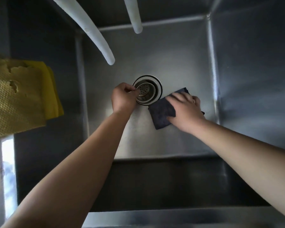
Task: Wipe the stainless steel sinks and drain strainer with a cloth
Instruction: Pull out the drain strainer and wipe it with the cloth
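- The drain strainer [143, 92], a perforated metal basket, sits tilted in the round drain opening [156, 83] in the middle of the floor of the stainless steel sink [171, 60].
- The left hand [123, 97] is at the left edge of the drain opening, its fingers curled and pinching the near-left rim of the strainer between thumb and fingertips.
- The dark cloth [161, 112] lies flat on the sink floor, just right of the drain opening, with one corner touching the opening's rim.
- The right hand [184, 107] rests on the cloth with its fingers spread and nearly straight, pressing it down against the sink floor; nothing is gripped in it.
- Two white hoses [95, 37] hang over the sink on the far side of the drain opening, their ends clear of the floor.
- A worn yellow cloth [23, 96] with holes is draped over the sink's left wall, well to the left of the drain opening.
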Action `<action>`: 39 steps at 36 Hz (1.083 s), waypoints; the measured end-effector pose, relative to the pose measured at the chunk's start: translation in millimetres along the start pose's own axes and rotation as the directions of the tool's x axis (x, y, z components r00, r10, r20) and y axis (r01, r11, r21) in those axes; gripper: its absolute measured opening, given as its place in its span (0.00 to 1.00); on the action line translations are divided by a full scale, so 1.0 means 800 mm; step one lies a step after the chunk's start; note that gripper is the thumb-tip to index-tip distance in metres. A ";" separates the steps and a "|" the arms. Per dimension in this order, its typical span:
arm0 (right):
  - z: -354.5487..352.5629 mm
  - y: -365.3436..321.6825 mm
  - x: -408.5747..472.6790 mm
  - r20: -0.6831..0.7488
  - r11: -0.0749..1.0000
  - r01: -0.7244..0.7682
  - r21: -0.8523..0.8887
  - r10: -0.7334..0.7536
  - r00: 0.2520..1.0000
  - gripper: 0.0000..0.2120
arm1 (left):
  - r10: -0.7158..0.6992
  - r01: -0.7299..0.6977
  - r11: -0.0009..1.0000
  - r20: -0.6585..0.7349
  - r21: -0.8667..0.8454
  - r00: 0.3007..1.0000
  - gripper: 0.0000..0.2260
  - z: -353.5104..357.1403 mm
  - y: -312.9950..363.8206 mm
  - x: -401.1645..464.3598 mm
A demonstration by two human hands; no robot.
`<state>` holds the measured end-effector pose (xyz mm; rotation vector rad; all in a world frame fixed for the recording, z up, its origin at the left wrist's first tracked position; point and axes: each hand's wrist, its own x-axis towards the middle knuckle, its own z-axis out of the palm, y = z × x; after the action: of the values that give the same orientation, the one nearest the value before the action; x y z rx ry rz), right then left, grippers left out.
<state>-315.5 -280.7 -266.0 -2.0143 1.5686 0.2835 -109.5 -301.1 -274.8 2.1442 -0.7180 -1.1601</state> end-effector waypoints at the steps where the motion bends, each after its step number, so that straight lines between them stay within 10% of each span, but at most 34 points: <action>1: 0.000 -0.002 0.004 0.035 0.996 0.052 -0.066 -0.050 0.998 0.34 | -0.014 0.014 1.000 -0.009 -0.003 1.000 0.08 -0.001 -0.001 -0.001; 12: 0.032 0.000 0.007 0.018 0.937 0.176 -0.300 -0.179 0.984 0.30 | -0.022 0.022 1.000 -0.008 0.006 1.000 0.10 -0.005 0.002 -0.009; 23: 0.032 -0.042 0.021 -0.380 0.991 -0.014 0.133 0.065 0.923 0.22 | -0.071 0.074 0.997 0.157 -0.015 0.985 0.15 -0.001 0.004 -0.027; 39: 0.052 -0.043 0.018 -0.066 0.986 0.034 -0.165 -0.045 0.997 0.37 | -0.012 -0.024 0.984 0.201 0.179 0.980 0.17 -0.006 0.012 -0.030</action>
<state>-271.7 -264.0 -296.8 -2.2003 1.5913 0.3403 -118.6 -289.7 -253.1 2.1886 -0.9510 -1.3689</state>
